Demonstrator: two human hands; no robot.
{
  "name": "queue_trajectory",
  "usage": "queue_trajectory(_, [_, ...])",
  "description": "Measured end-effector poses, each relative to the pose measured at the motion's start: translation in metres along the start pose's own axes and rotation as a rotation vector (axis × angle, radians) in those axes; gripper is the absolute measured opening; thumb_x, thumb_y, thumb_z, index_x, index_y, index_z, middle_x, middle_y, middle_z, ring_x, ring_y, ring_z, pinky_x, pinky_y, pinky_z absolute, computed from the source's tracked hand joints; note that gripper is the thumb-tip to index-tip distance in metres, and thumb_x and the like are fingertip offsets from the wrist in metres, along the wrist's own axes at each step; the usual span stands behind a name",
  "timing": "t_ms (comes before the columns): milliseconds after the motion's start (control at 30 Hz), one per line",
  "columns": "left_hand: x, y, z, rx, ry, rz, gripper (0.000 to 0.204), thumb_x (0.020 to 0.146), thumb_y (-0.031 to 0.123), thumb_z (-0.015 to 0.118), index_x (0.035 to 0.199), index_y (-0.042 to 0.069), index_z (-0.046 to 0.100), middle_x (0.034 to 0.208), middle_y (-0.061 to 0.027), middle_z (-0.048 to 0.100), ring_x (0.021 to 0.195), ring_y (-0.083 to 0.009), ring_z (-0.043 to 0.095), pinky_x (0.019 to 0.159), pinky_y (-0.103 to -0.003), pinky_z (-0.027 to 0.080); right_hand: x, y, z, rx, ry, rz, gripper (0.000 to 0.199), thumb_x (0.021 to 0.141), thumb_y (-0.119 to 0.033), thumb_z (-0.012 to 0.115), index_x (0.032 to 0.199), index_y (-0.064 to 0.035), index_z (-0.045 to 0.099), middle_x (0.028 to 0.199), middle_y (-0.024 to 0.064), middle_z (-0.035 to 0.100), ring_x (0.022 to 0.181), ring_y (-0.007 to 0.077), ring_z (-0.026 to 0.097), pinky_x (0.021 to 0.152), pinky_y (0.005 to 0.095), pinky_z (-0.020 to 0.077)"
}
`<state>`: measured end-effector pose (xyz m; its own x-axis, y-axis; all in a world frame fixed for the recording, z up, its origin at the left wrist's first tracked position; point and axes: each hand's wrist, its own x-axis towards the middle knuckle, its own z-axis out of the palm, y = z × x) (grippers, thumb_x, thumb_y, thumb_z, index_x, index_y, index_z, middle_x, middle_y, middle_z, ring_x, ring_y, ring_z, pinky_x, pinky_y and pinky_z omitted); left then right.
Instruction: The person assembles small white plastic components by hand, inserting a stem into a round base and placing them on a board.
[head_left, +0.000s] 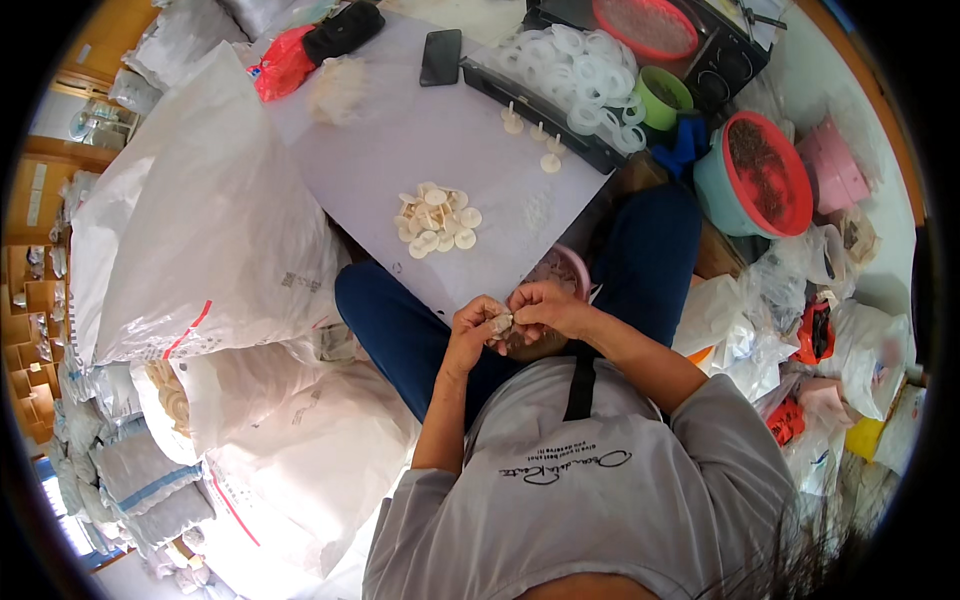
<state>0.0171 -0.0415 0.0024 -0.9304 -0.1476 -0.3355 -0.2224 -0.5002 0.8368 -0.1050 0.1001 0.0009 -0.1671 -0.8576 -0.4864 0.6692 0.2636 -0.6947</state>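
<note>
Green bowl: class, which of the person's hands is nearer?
Right. In the picture, the right hand lies below-left of the green bowl; the left hand, farther that way.

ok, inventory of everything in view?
table: one, pale lilac, centre
stemmed discs: many, cream, on table
tray: one, black, upper right
rings: many, translucent white, in tray
phone: one, black, on table
pouch: one, black, top left
bag: one, red, beside pouch
bundle: one, cream, near bag
bowl: one, red, top right
cup: one, green, below bowl
bucket: one, teal, right
basin: one, red, on bucket
pail: one, pink, far right
plastic bags: many, mostly white, both sides
piece: one, pale, in hands
legs: two, navy-trousered, centre
left hand: one, pinching piece
right hand: one, touching piece
</note>
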Motion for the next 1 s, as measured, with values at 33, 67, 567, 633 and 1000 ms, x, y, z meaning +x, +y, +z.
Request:
queue_trajectory(33, [0.0, 0.003, 0.001, 0.03, -0.006, -0.016, 0.007, 0.079, 0.006, 0.059, 0.083, 0.001, 0.056, 0.069, -0.0044, 0.058, 0.048, -0.0084, 0.05, 0.041, -0.021, 0.044, -0.001, -0.002, -0.001, 0.001, -0.01, 0.012, 0.012, 0.075, -0.01, 0.059, 0.082, -0.0003, 0.057, 0.07, 0.0053, 0.06, 0.051, 0.0096, 0.056, 0.046, 0.02, 0.0458])
queue_trajectory(67, [0.0, 0.005, -0.001, 0.074, -0.033, -0.022, 0.007, 0.079, 0.006, 0.059, 0.083, 0.001, 0.056, 0.069, -0.0043, 0.058, 0.048, -0.0083, 0.05, 0.041, -0.021, 0.044, -0.002, -0.002, -0.002, 0.003, -0.021, 0.023, 0.013, 0.075, -0.01, 0.059, 0.083, -0.0001, 0.057, 0.07, 0.0052, 0.06, 0.05, 0.0095, 0.056, 0.046, 0.02, 0.0461])
queue_trajectory(567, [-0.003, 0.002, 0.009, -0.001, -0.03, 0.033, 0.012, 0.082, 0.002, 0.056, 0.094, 0.004, 0.053, 0.072, -0.0054, 0.059, 0.053, -0.0068, 0.052, 0.041, -0.018, 0.042, -0.003, 0.003, -0.008, 0.136, -0.011, 0.047, 0.015, 0.076, -0.012, 0.057, 0.085, 0.0, 0.057, 0.069, 0.0064, 0.06, 0.046, 0.0091, 0.053, 0.048, 0.0242, 0.051])
queue_trajectory(633, [-0.003, 0.003, 0.007, 0.012, -0.061, 0.029, 0.012, 0.082, 0.001, 0.055, 0.094, 0.003, 0.054, 0.073, -0.0058, 0.06, 0.052, -0.0069, 0.052, 0.041, -0.018, 0.042, -0.003, -0.001, -0.011, 0.106, -0.036, 0.085, 0.015, 0.076, -0.011, 0.057, 0.085, 0.0001, 0.057, 0.069, 0.0066, 0.06, 0.046, 0.0092, 0.054, 0.048, 0.0245, 0.0514])
queue_trajectory(1000, [-0.005, -0.008, 0.016, -0.028, 0.059, 0.089, 0.017, 0.082, 0.002, 0.055, 0.098, 0.0, 0.061, 0.07, -0.0038, 0.059, 0.049, -0.0061, 0.048, 0.043, -0.019, 0.044, -0.007, 0.003, -0.002, 0.224, 0.015, 0.098, 0.012, 0.076, -0.011, 0.056, 0.082, -0.001, 0.057, 0.07, 0.0074, 0.061, 0.047, 0.0097, 0.055, 0.05, 0.0258, 0.0528])
